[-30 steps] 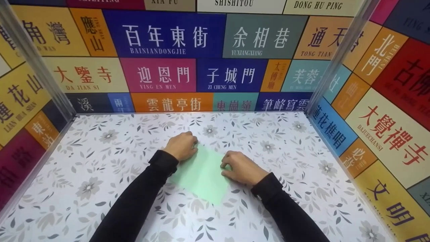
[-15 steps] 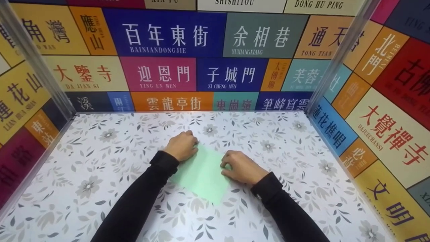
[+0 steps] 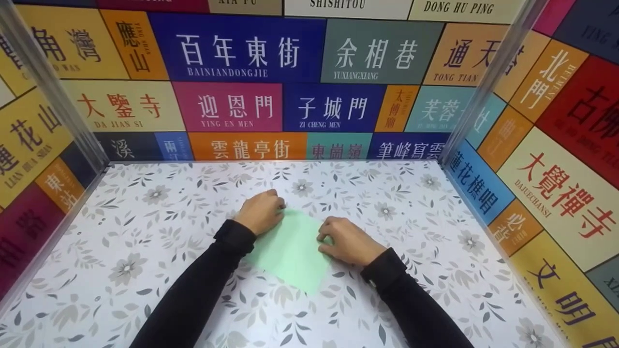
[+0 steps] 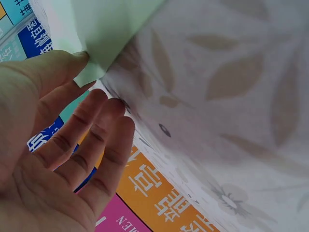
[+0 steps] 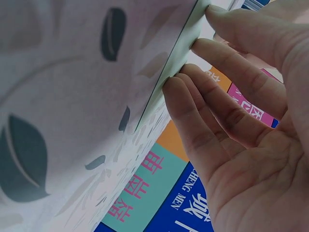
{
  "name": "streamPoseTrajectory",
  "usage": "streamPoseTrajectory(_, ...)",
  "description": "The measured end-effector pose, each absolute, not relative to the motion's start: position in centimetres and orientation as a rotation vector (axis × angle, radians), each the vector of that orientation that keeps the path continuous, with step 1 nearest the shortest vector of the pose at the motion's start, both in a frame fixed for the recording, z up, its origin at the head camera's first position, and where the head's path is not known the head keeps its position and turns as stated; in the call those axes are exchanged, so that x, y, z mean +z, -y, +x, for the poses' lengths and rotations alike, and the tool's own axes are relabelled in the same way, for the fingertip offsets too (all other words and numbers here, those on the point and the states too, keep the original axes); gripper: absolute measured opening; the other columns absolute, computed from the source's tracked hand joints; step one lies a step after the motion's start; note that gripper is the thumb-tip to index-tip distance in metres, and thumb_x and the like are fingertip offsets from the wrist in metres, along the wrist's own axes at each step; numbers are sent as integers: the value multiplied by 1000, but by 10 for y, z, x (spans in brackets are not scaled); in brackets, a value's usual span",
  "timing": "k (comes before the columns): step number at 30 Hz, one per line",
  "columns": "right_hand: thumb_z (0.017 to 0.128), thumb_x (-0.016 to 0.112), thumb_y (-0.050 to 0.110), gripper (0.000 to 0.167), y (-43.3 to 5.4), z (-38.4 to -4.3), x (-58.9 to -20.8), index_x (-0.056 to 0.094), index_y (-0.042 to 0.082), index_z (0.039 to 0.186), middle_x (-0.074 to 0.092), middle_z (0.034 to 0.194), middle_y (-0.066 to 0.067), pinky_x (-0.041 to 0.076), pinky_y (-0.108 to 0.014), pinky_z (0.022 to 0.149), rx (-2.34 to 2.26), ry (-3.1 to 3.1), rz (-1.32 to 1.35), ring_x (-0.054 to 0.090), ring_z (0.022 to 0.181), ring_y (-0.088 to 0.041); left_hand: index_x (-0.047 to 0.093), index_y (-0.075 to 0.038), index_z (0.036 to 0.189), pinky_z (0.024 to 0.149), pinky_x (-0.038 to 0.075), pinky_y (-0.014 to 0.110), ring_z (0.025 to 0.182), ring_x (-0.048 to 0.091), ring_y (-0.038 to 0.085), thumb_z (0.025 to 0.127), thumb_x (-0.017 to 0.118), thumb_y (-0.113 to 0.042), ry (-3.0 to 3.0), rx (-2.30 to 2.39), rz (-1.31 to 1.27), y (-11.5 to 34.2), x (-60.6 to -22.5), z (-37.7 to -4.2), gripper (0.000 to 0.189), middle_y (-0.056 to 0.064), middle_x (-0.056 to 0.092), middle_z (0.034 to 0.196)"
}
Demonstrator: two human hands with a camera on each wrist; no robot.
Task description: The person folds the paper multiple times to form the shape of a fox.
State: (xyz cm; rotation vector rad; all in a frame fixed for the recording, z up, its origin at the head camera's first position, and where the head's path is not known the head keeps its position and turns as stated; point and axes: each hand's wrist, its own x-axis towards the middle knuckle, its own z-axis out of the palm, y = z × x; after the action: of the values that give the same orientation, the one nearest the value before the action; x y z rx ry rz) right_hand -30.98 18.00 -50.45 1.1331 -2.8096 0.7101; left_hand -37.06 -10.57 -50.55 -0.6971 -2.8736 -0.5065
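Observation:
A light green sheet of paper [image 3: 292, 253] lies at a slant on the flower-patterned table, faint creases across it. My left hand [image 3: 261, 211] is at its far left corner. In the left wrist view the thumb and index finger of my left hand [image 4: 72, 130] pinch that corner of the paper [image 4: 104, 34], while the other fingers hang free. At the paper's right edge is my right hand [image 3: 351, 240]. Seen from the right wrist, the fingertips and thumb of my right hand [image 5: 241, 106] press on the edge of the paper [image 5: 166, 77], fingers slightly bent.
The white table top [image 3: 145, 232] carries a grey leaf and flower print. A back wall [image 3: 237, 53] of coloured panels with Chinese characters rises behind it. Similar side walls stand left and right [image 3: 556, 193], with clear strips at the corners.
Hardly anything differs. The left hand shifts very slightly at the paper's far corner, and the paper's near tip moves a little left; the right hand stays in place.

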Motion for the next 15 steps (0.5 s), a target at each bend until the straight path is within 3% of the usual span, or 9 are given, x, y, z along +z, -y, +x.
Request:
streamPoseTrajectory(5,96,88,10,18,-182,-310,-506,89,2,112,82,113,-13,68,-49,99,697,2817,1121,80,105,-32,85,-1,128,102,69,56,111,81,42,107,80,-9,2879,-601,-719,106,-506,-367,23,20,81,120)
streamPoseTrajectory(15,97,87,11,19,-179,-310,-506,89,1,113,82,114,-14,68,-51,101,696,2825,1115,80,106,-33,82,-5,137,101,68,50,110,81,33,106,79,-2,2852,-744,-723,111,-501,-358,31,16,86,119)
